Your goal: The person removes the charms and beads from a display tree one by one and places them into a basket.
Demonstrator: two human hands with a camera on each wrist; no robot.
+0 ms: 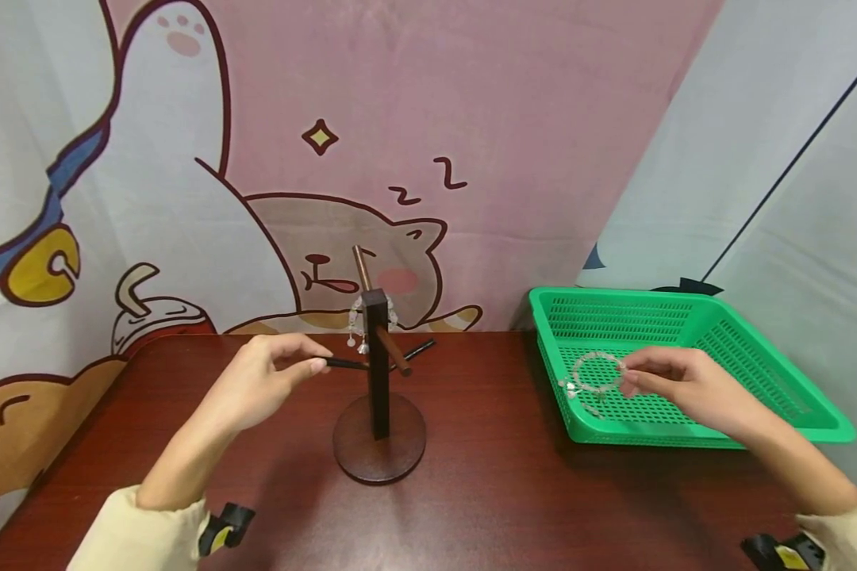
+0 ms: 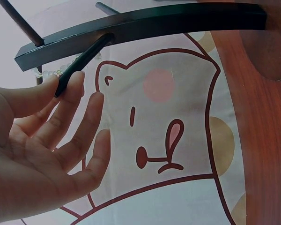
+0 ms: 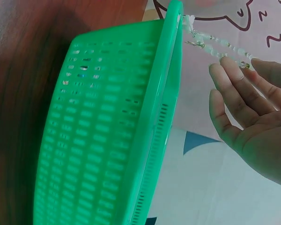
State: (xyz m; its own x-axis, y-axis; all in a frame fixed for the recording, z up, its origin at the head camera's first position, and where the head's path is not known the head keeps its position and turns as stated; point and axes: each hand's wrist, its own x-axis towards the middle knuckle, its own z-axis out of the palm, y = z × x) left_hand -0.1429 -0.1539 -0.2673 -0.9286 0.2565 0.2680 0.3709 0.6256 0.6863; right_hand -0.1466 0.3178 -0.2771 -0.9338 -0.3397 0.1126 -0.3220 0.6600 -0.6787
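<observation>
Left hand (image 1: 260,382): your thumb and forefinger pinch the tip of the black peg (image 1: 344,363), other fingers loosely spread. That peg belongs to the dark wooden stand (image 1: 378,400), upright on the table (image 1: 486,484); a hung bracelet (image 1: 354,321) is on its upper rear peg (image 1: 362,268). The brown front peg (image 1: 394,353) juts toward you. Right hand (image 1: 678,382) pinches a beaded bracelet (image 1: 599,388) between thumb and fingertips above the left part of the green basket (image 1: 657,438), charms dangling near the rim; can't tell if they touch. Step looks like lifting out while you steady the peg. Next move probably calls for clearing the rim, crossing left and looping the bracelet over the pinched tip, fingers yielding. Likely snags: rim, front peg.
</observation>
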